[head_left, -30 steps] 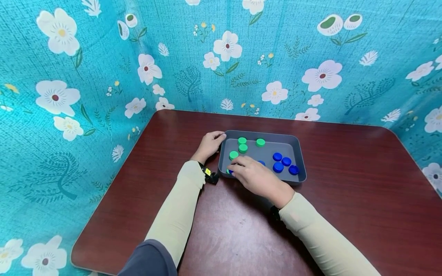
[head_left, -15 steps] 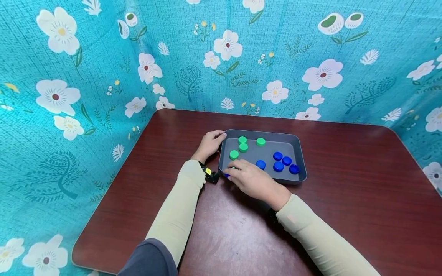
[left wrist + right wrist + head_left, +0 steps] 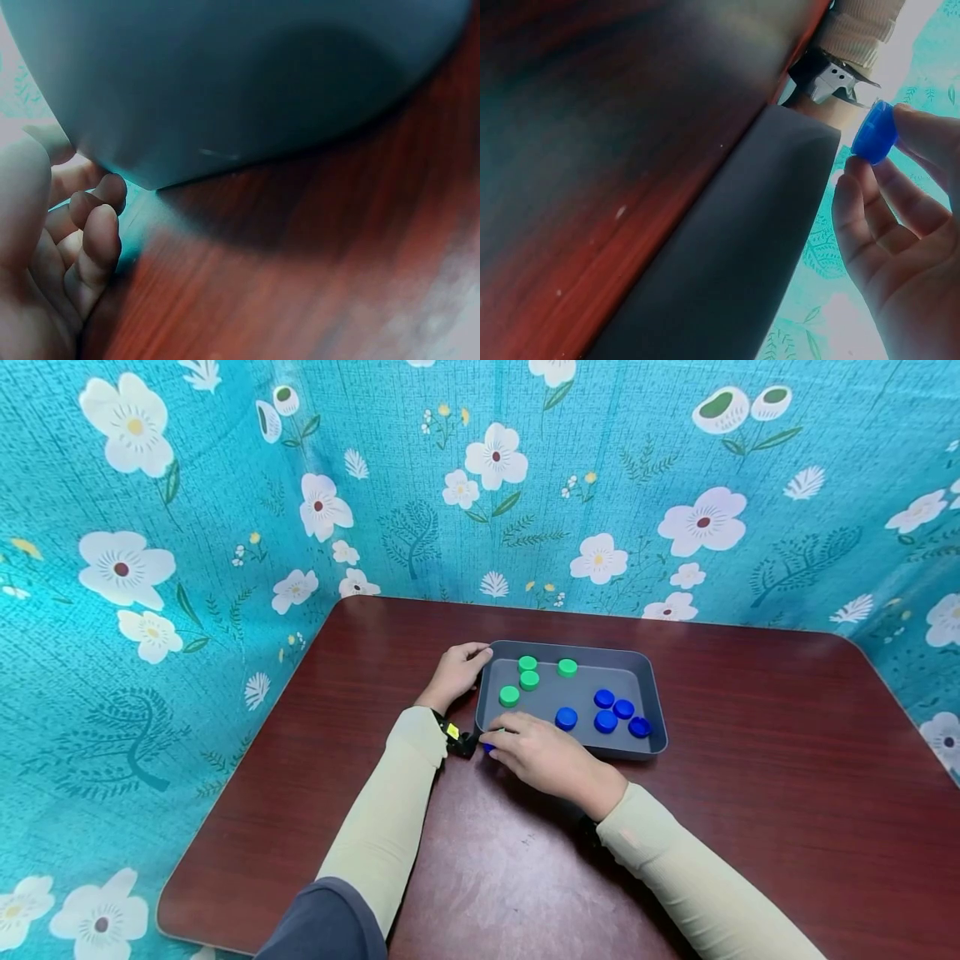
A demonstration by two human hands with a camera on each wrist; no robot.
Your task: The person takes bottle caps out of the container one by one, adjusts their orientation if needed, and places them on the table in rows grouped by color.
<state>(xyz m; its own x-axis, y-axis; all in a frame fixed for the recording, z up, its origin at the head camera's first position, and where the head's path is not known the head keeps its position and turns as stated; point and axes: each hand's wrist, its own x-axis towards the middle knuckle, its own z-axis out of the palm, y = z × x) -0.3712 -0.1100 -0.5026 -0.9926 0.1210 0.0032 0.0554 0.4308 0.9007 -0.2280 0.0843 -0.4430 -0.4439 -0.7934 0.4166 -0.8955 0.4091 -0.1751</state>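
A grey rectangular tray (image 3: 577, 653) lies on the table with several green and blue bottle caps in it. My left hand (image 3: 454, 675) holds the tray at its far left corner, thumb at the rim; in the left wrist view its fingers (image 3: 101, 236) are curled beside the outer wall. My right hand (image 3: 551, 758) is over the near left corner, pinching a blue bottle cap (image 3: 874, 133) between thumb and fingertips, just above the rim. Green caps (image 3: 509, 696) stand in the tray's left and far part. Blue caps (image 3: 605, 722) are grouped at the right, one blue cap (image 3: 566, 718) nearer the middle.
The dark red wooden table (image 3: 750, 760) extends around the tray on all sides. A blue flowered curtain (image 3: 420, 468) hangs behind and to the left. A black wrist mount (image 3: 459, 742) on the left arm sits close to the tray's near left corner.
My right hand has moved slightly left and toward me with the blue cap, from inside the tray to its near left rim. The left hand stays at the tray corner.
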